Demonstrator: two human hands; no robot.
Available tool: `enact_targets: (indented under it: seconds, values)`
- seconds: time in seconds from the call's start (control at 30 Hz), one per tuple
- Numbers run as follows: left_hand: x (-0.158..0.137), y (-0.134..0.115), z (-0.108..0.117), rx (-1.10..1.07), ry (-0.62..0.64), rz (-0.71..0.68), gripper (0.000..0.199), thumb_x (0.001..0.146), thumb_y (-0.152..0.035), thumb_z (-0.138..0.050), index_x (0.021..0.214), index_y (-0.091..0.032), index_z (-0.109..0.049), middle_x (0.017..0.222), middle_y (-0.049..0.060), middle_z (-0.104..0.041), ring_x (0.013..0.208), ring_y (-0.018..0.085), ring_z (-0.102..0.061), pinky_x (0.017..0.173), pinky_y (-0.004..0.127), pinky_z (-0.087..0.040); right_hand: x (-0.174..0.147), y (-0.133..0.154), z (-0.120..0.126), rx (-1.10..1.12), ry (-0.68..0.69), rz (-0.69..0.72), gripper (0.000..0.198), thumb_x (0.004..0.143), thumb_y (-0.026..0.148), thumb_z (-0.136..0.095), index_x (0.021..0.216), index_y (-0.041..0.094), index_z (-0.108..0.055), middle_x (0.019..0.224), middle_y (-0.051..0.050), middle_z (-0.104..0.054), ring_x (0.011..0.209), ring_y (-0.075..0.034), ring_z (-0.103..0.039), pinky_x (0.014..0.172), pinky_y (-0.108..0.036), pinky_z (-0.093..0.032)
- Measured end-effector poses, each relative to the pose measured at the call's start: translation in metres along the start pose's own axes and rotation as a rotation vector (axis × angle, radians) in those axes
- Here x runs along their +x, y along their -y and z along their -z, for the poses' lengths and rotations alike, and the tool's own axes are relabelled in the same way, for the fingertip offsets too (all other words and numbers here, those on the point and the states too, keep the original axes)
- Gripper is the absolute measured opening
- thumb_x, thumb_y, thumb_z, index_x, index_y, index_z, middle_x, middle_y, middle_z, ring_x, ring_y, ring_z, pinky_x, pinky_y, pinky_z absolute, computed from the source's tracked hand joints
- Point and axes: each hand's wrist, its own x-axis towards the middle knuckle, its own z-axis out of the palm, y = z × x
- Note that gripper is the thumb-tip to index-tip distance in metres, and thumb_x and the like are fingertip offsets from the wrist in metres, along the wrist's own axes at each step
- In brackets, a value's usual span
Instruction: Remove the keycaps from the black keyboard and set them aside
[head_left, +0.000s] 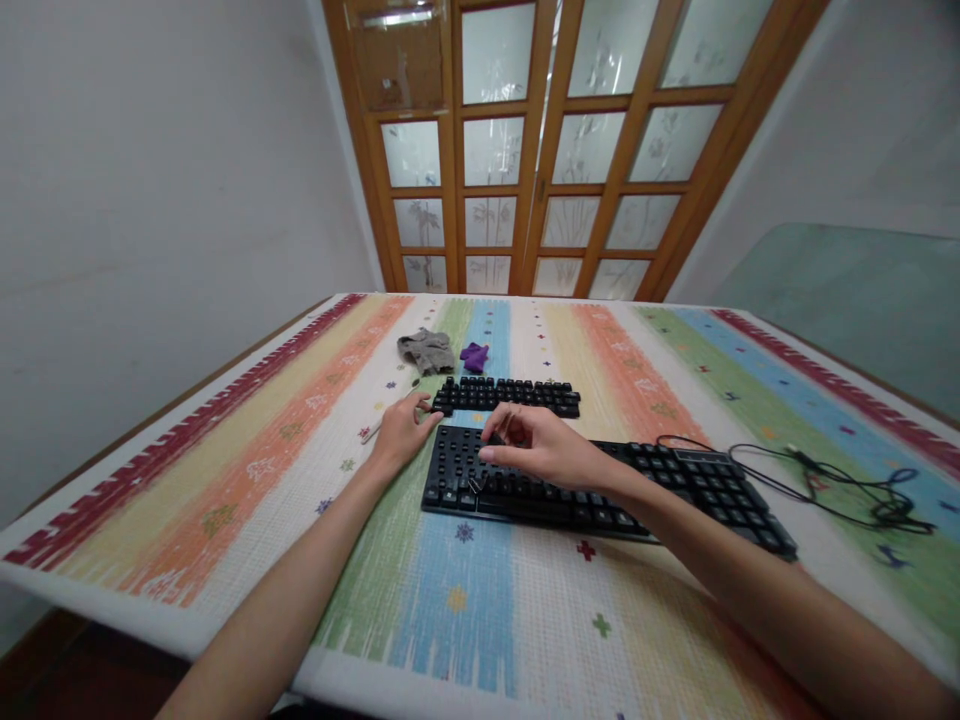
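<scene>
A black keyboard (517, 505) lies across the striped tablecloth. On its left part many keycaps are off and small bare key stems show. Over that part my right hand (544, 445) is closed in a pinch, with a small black keycap (495, 439) between thumb and fingers. Just behind the keyboard, loose black keycaps (517, 394) lie in rows. My left hand (405, 425) rests at their left end, thumb and index finger apart and close to the nearest caps. A small wire tool (475, 486) sits on the keyboard's lower left part.
A grey cloth (426, 350) and a purple cloth (474, 357) lie behind the keycaps. Beside my left hand is a thin white stick (370, 432). The black cable (840, 485) is coiled at right. Glass-paned wooden doors (540, 190) stand beyond the table.
</scene>
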Motion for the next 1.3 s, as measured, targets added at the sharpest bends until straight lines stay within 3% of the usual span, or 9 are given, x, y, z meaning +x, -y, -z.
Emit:
enact_targets:
  seconds: [0.17, 0.47, 0.57, 0.67, 0.87, 1.03, 1.2, 1.3]
  values:
    - [0.001, 0.001, -0.001, -0.002, -0.006, 0.005, 0.036, 0.079, -0.032, -0.069, 0.111, -0.014, -0.064, 0.087, 0.006, -0.074, 0.063, 0.018, -0.062, 0.069, 0.031, -0.050, 0.000, -0.002, -0.007, -0.018, 0.046, -0.054, 0.022, 0.088, 0.038, -0.062, 0.092, 0.018, -0.052, 0.061, 0.007, -0.050, 0.041, -0.008, -0.048, 0.039, -0.020, -0.036]
    - [-0.009, -0.008, 0.010, -0.025, -0.068, -0.026, 0.028, 0.087, -0.039, -0.058, 0.098, -0.015, -0.068, 0.078, 0.004, -0.071, 0.060, 0.016, -0.059, 0.066, 0.028, -0.048, -0.001, -0.010, -0.023, 0.053, 0.020, -0.103, 0.030, 0.085, 0.046, -0.065, 0.087, 0.020, -0.050, 0.059, 0.004, -0.058, 0.046, -0.012, -0.058, 0.043, -0.023, -0.046]
    - [-0.019, -0.015, 0.018, -0.037, 0.020, -0.093, 0.031, 0.091, -0.041, -0.051, 0.087, -0.017, -0.069, 0.071, 0.003, -0.068, 0.061, 0.016, -0.059, 0.064, 0.027, -0.046, -0.004, -0.019, -0.033, 0.127, -0.061, -0.126, 0.031, 0.084, 0.046, -0.065, 0.085, 0.020, -0.049, 0.058, 0.003, -0.060, 0.048, -0.014, -0.062, 0.046, -0.025, -0.048]
    - [-0.025, -0.020, 0.021, -0.046, 0.144, -0.146, 0.031, 0.092, -0.042, -0.050, 0.089, -0.018, -0.070, 0.071, 0.003, -0.068, 0.061, 0.016, -0.059, 0.064, 0.027, -0.046, -0.008, -0.025, -0.043, 0.148, -0.137, -0.133, 0.031, 0.085, 0.047, -0.064, 0.089, 0.020, -0.049, 0.061, 0.003, -0.062, 0.050, -0.015, -0.063, 0.048, -0.025, -0.048]
    - [-0.026, -0.024, 0.019, -0.035, 0.196, -0.126, 0.031, 0.091, -0.037, -0.051, 0.103, -0.015, -0.069, 0.065, 0.002, -0.065, 0.057, 0.017, -0.057, 0.061, 0.028, -0.044, -0.004, -0.013, -0.050, -0.212, -0.084, 0.064, 0.026, 0.088, 0.042, -0.064, 0.081, 0.018, -0.056, 0.063, 0.001, -0.060, 0.056, -0.013, -0.055, 0.057, -0.026, -0.040]
    - [-0.027, -0.024, 0.021, -0.067, 0.237, -0.119, 0.028, 0.090, -0.036, -0.050, 0.096, -0.016, -0.069, 0.061, 0.000, -0.062, 0.057, 0.016, -0.057, 0.059, 0.027, -0.042, 0.008, -0.003, -0.052, -0.446, 0.000, 0.176, 0.026, 0.093, 0.041, -0.057, 0.083, 0.017, -0.058, 0.074, -0.004, -0.064, 0.065, -0.015, -0.056, 0.063, -0.027, -0.039]
    - [-0.030, -0.027, 0.024, -0.123, 0.279, -0.140, 0.025, 0.089, -0.034, -0.048, 0.081, -0.017, -0.065, 0.066, 0.002, -0.065, 0.061, 0.017, -0.059, 0.061, 0.027, -0.043, 0.017, -0.001, -0.051, -0.452, 0.083, 0.180, 0.023, 0.094, 0.036, -0.056, 0.084, 0.016, -0.059, 0.073, -0.004, -0.063, 0.063, -0.015, -0.055, 0.061, -0.027, -0.038]
    - [-0.031, -0.028, 0.024, -0.130, 0.287, -0.153, 0.026, 0.090, -0.035, -0.048, 0.081, -0.017, -0.065, 0.068, 0.002, -0.066, 0.062, 0.017, -0.059, 0.062, 0.027, -0.043, 0.024, -0.009, -0.044, -0.309, 0.071, 0.064, 0.028, 0.093, 0.038, -0.057, 0.075, 0.017, -0.057, 0.061, 0.001, -0.058, 0.055, -0.013, -0.052, 0.056, -0.025, -0.037]
